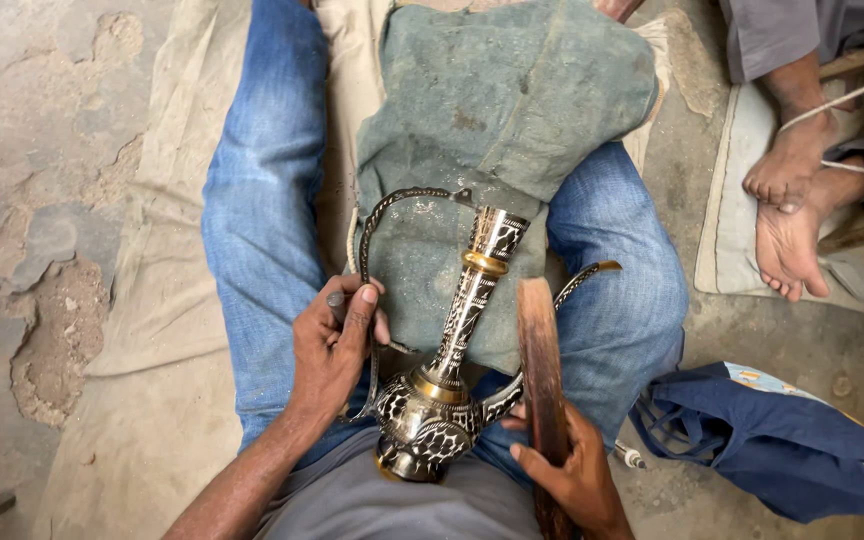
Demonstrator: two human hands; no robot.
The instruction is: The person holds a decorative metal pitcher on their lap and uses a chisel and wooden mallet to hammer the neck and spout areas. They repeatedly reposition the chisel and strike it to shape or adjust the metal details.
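Cracked dirt floor point(52, 200), cloth-covered lap; left hand point(332, 345) grips chisel point(337, 300), right hand point(577, 475) wooden mallet point(542, 370).

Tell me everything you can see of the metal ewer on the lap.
The ewer is a black-and-silver engraved metal vessel with brass-coloured bands, a tall slim neck, a thin curved handle and a slender spout. It lies tilted on a grey-green cloth across the person's lap, neck pointing away. The left hand holds a small tool beside its handle; the right hand grips a wooden stick by its spout.

Left hand point(337, 345) lower centre-left, fingers curled shut, thumb up; right hand point(577, 470) lower centre-right, fingers clasped, forearm exiting bottom edge.
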